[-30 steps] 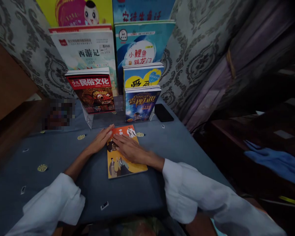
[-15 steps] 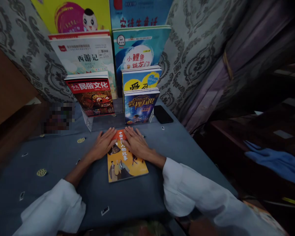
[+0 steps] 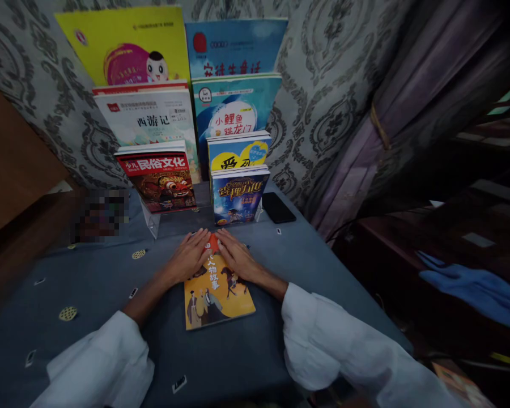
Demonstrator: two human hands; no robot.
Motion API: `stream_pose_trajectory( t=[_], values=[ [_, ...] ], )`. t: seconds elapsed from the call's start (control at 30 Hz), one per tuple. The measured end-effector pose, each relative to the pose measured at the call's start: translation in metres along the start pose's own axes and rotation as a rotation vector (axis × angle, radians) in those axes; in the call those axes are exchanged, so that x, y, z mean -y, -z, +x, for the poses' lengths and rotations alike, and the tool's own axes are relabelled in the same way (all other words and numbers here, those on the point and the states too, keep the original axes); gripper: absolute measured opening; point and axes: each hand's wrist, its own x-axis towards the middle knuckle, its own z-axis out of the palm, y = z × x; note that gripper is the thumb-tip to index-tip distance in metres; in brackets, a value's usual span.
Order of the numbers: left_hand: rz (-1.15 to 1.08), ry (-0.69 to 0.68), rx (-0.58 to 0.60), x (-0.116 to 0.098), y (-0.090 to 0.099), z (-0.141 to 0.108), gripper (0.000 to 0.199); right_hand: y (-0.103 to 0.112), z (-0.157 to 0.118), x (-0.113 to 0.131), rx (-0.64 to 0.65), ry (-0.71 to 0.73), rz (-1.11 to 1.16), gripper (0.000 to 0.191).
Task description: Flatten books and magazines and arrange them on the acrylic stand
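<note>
An orange-yellow book (image 3: 219,300) lies flat on the dark blue-grey tablecloth (image 3: 221,362), its cover facing up. My left hand (image 3: 191,256) rests flat over the book's upper left part, fingers stretched out. Over the upper right part lies my right hand (image 3: 237,255), also flat, with its fingers extended. The fingertips of both hands are close together near the book's top edge and cover some of the title. Just beyond them, a red book (image 3: 165,184) and a dark blue book (image 3: 236,198) stand upright in a clear stand.
Behind stand more books, among them a white one (image 3: 147,113), a teal one (image 3: 238,102) and a yellow-green one (image 3: 131,39). A black phone (image 3: 279,207) lies right of the stand. Blue gloves (image 3: 471,289) lie at the far right, beyond the table edge.
Both hands have moved closer together over the top of the book, covering more of its title. The view has shifted, showing more of the rear books.
</note>
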Motion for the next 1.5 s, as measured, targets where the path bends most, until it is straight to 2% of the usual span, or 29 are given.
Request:
stream_pose_trajectory(
  t=[0.43,0.8,1.0,1.5],
  values=[
    [-0.05,-0.063,0.035,-0.011,0.001,0.019,0.059,-0.003,-0.006,-0.004,-0.071,0.006,0.016,0.053],
    [-0.066,-0.104,0.058,-0.009,0.001,0.023,0.059,0.006,-0.015,-0.003,0.026,-0.022,0.04,0.057],
    [-0.072,-0.124,0.096,-0.016,0.006,0.025,0.061,0.014,-0.028,0.002,0.065,-0.009,0.069,0.058],
    [-0.092,-0.208,0.151,-0.032,0.01,0.013,0.058,0.026,-0.061,0.019,0.077,-0.036,0.073,0.057]
  ],
)
